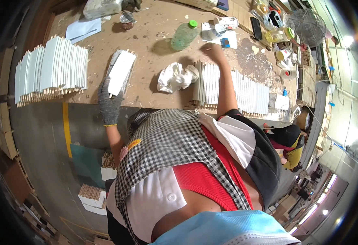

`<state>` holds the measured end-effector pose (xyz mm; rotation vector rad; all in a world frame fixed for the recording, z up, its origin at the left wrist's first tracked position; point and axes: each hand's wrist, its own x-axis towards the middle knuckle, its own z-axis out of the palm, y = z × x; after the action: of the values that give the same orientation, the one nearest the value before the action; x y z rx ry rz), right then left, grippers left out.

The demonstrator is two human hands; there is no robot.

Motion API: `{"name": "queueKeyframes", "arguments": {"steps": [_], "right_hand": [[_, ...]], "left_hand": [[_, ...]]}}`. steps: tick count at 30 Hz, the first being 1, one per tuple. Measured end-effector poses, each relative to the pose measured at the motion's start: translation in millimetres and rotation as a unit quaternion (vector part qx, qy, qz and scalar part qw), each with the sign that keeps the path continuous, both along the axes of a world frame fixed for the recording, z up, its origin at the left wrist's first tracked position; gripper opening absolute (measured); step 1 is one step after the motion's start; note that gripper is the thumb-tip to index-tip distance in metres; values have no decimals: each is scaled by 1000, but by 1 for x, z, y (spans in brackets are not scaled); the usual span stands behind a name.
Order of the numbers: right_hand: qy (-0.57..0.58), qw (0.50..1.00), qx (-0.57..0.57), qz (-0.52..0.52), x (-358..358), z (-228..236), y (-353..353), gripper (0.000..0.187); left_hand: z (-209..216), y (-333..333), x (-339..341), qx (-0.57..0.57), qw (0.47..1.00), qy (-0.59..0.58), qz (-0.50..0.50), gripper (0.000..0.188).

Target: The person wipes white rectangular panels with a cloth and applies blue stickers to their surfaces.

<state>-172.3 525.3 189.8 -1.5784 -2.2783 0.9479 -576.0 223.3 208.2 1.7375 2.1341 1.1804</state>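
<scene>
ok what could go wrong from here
The bare right hand is close to a small cup, so a careless move might tip it. The right forearm crosses the row of white strips; lowering it could disturb them. The white piece at the gloved left hand is near the table's front edge and might slip off.

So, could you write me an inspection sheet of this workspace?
Surface: brown workbench, stained and spotted.
Work things: white strip; left stack of white strips, right stack of white strips.
Clutter: green-capped bottle, crumpled white cloth, black phone.
Hands: left hand, grey-gloved, touches the white strip, grip unclear; right hand, bare, near white paper, fingers unclear.
Cables: thin pale cord, right.
Surroundings: yellow floor line; another person, right.
</scene>
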Motion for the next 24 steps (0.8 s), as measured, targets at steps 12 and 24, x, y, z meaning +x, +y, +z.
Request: {"name": "queueKeyframes", "arguments": {"steps": [12,24], "right_hand": [[-163,935,105,-298,125,-58,79,48],[240,946,-25,215,-194,61,-63,34]], "left_hand": [[-6,12,3,-71,971,-182,136,72],[-18,1,-5,-20,987,-63,144,71]]}}
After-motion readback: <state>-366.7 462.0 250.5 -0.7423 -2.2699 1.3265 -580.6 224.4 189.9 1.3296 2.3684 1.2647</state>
